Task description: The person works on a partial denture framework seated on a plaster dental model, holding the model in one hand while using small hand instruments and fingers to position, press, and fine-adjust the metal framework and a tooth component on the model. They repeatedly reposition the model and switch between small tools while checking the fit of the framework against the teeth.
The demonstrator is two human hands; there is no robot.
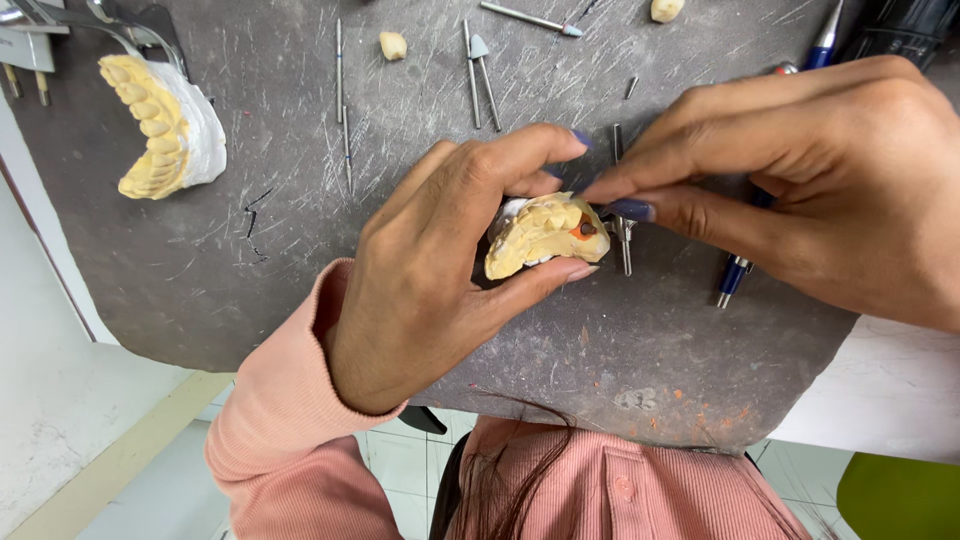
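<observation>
My left hand (440, 260) grips a yellow plaster dental model (535, 240) over the scratched dark grey work mat (300, 250). A small orange-brown piece (583, 229) sits on the model's right end. My right hand (800, 180) comes in from the right with thumb and forefinger pinched together at that spot, fingertips touching the model by the orange piece. Whether those fingers hold a small tool I cannot tell. Both hands have dark painted nails.
A second yellow and white jaw model (160, 130) lies at the mat's upper left. Several thin metal burs (478, 70) and two small tooth pieces (393, 45) are scattered at the top. A blue pen-like tool (735, 275) lies under my right hand.
</observation>
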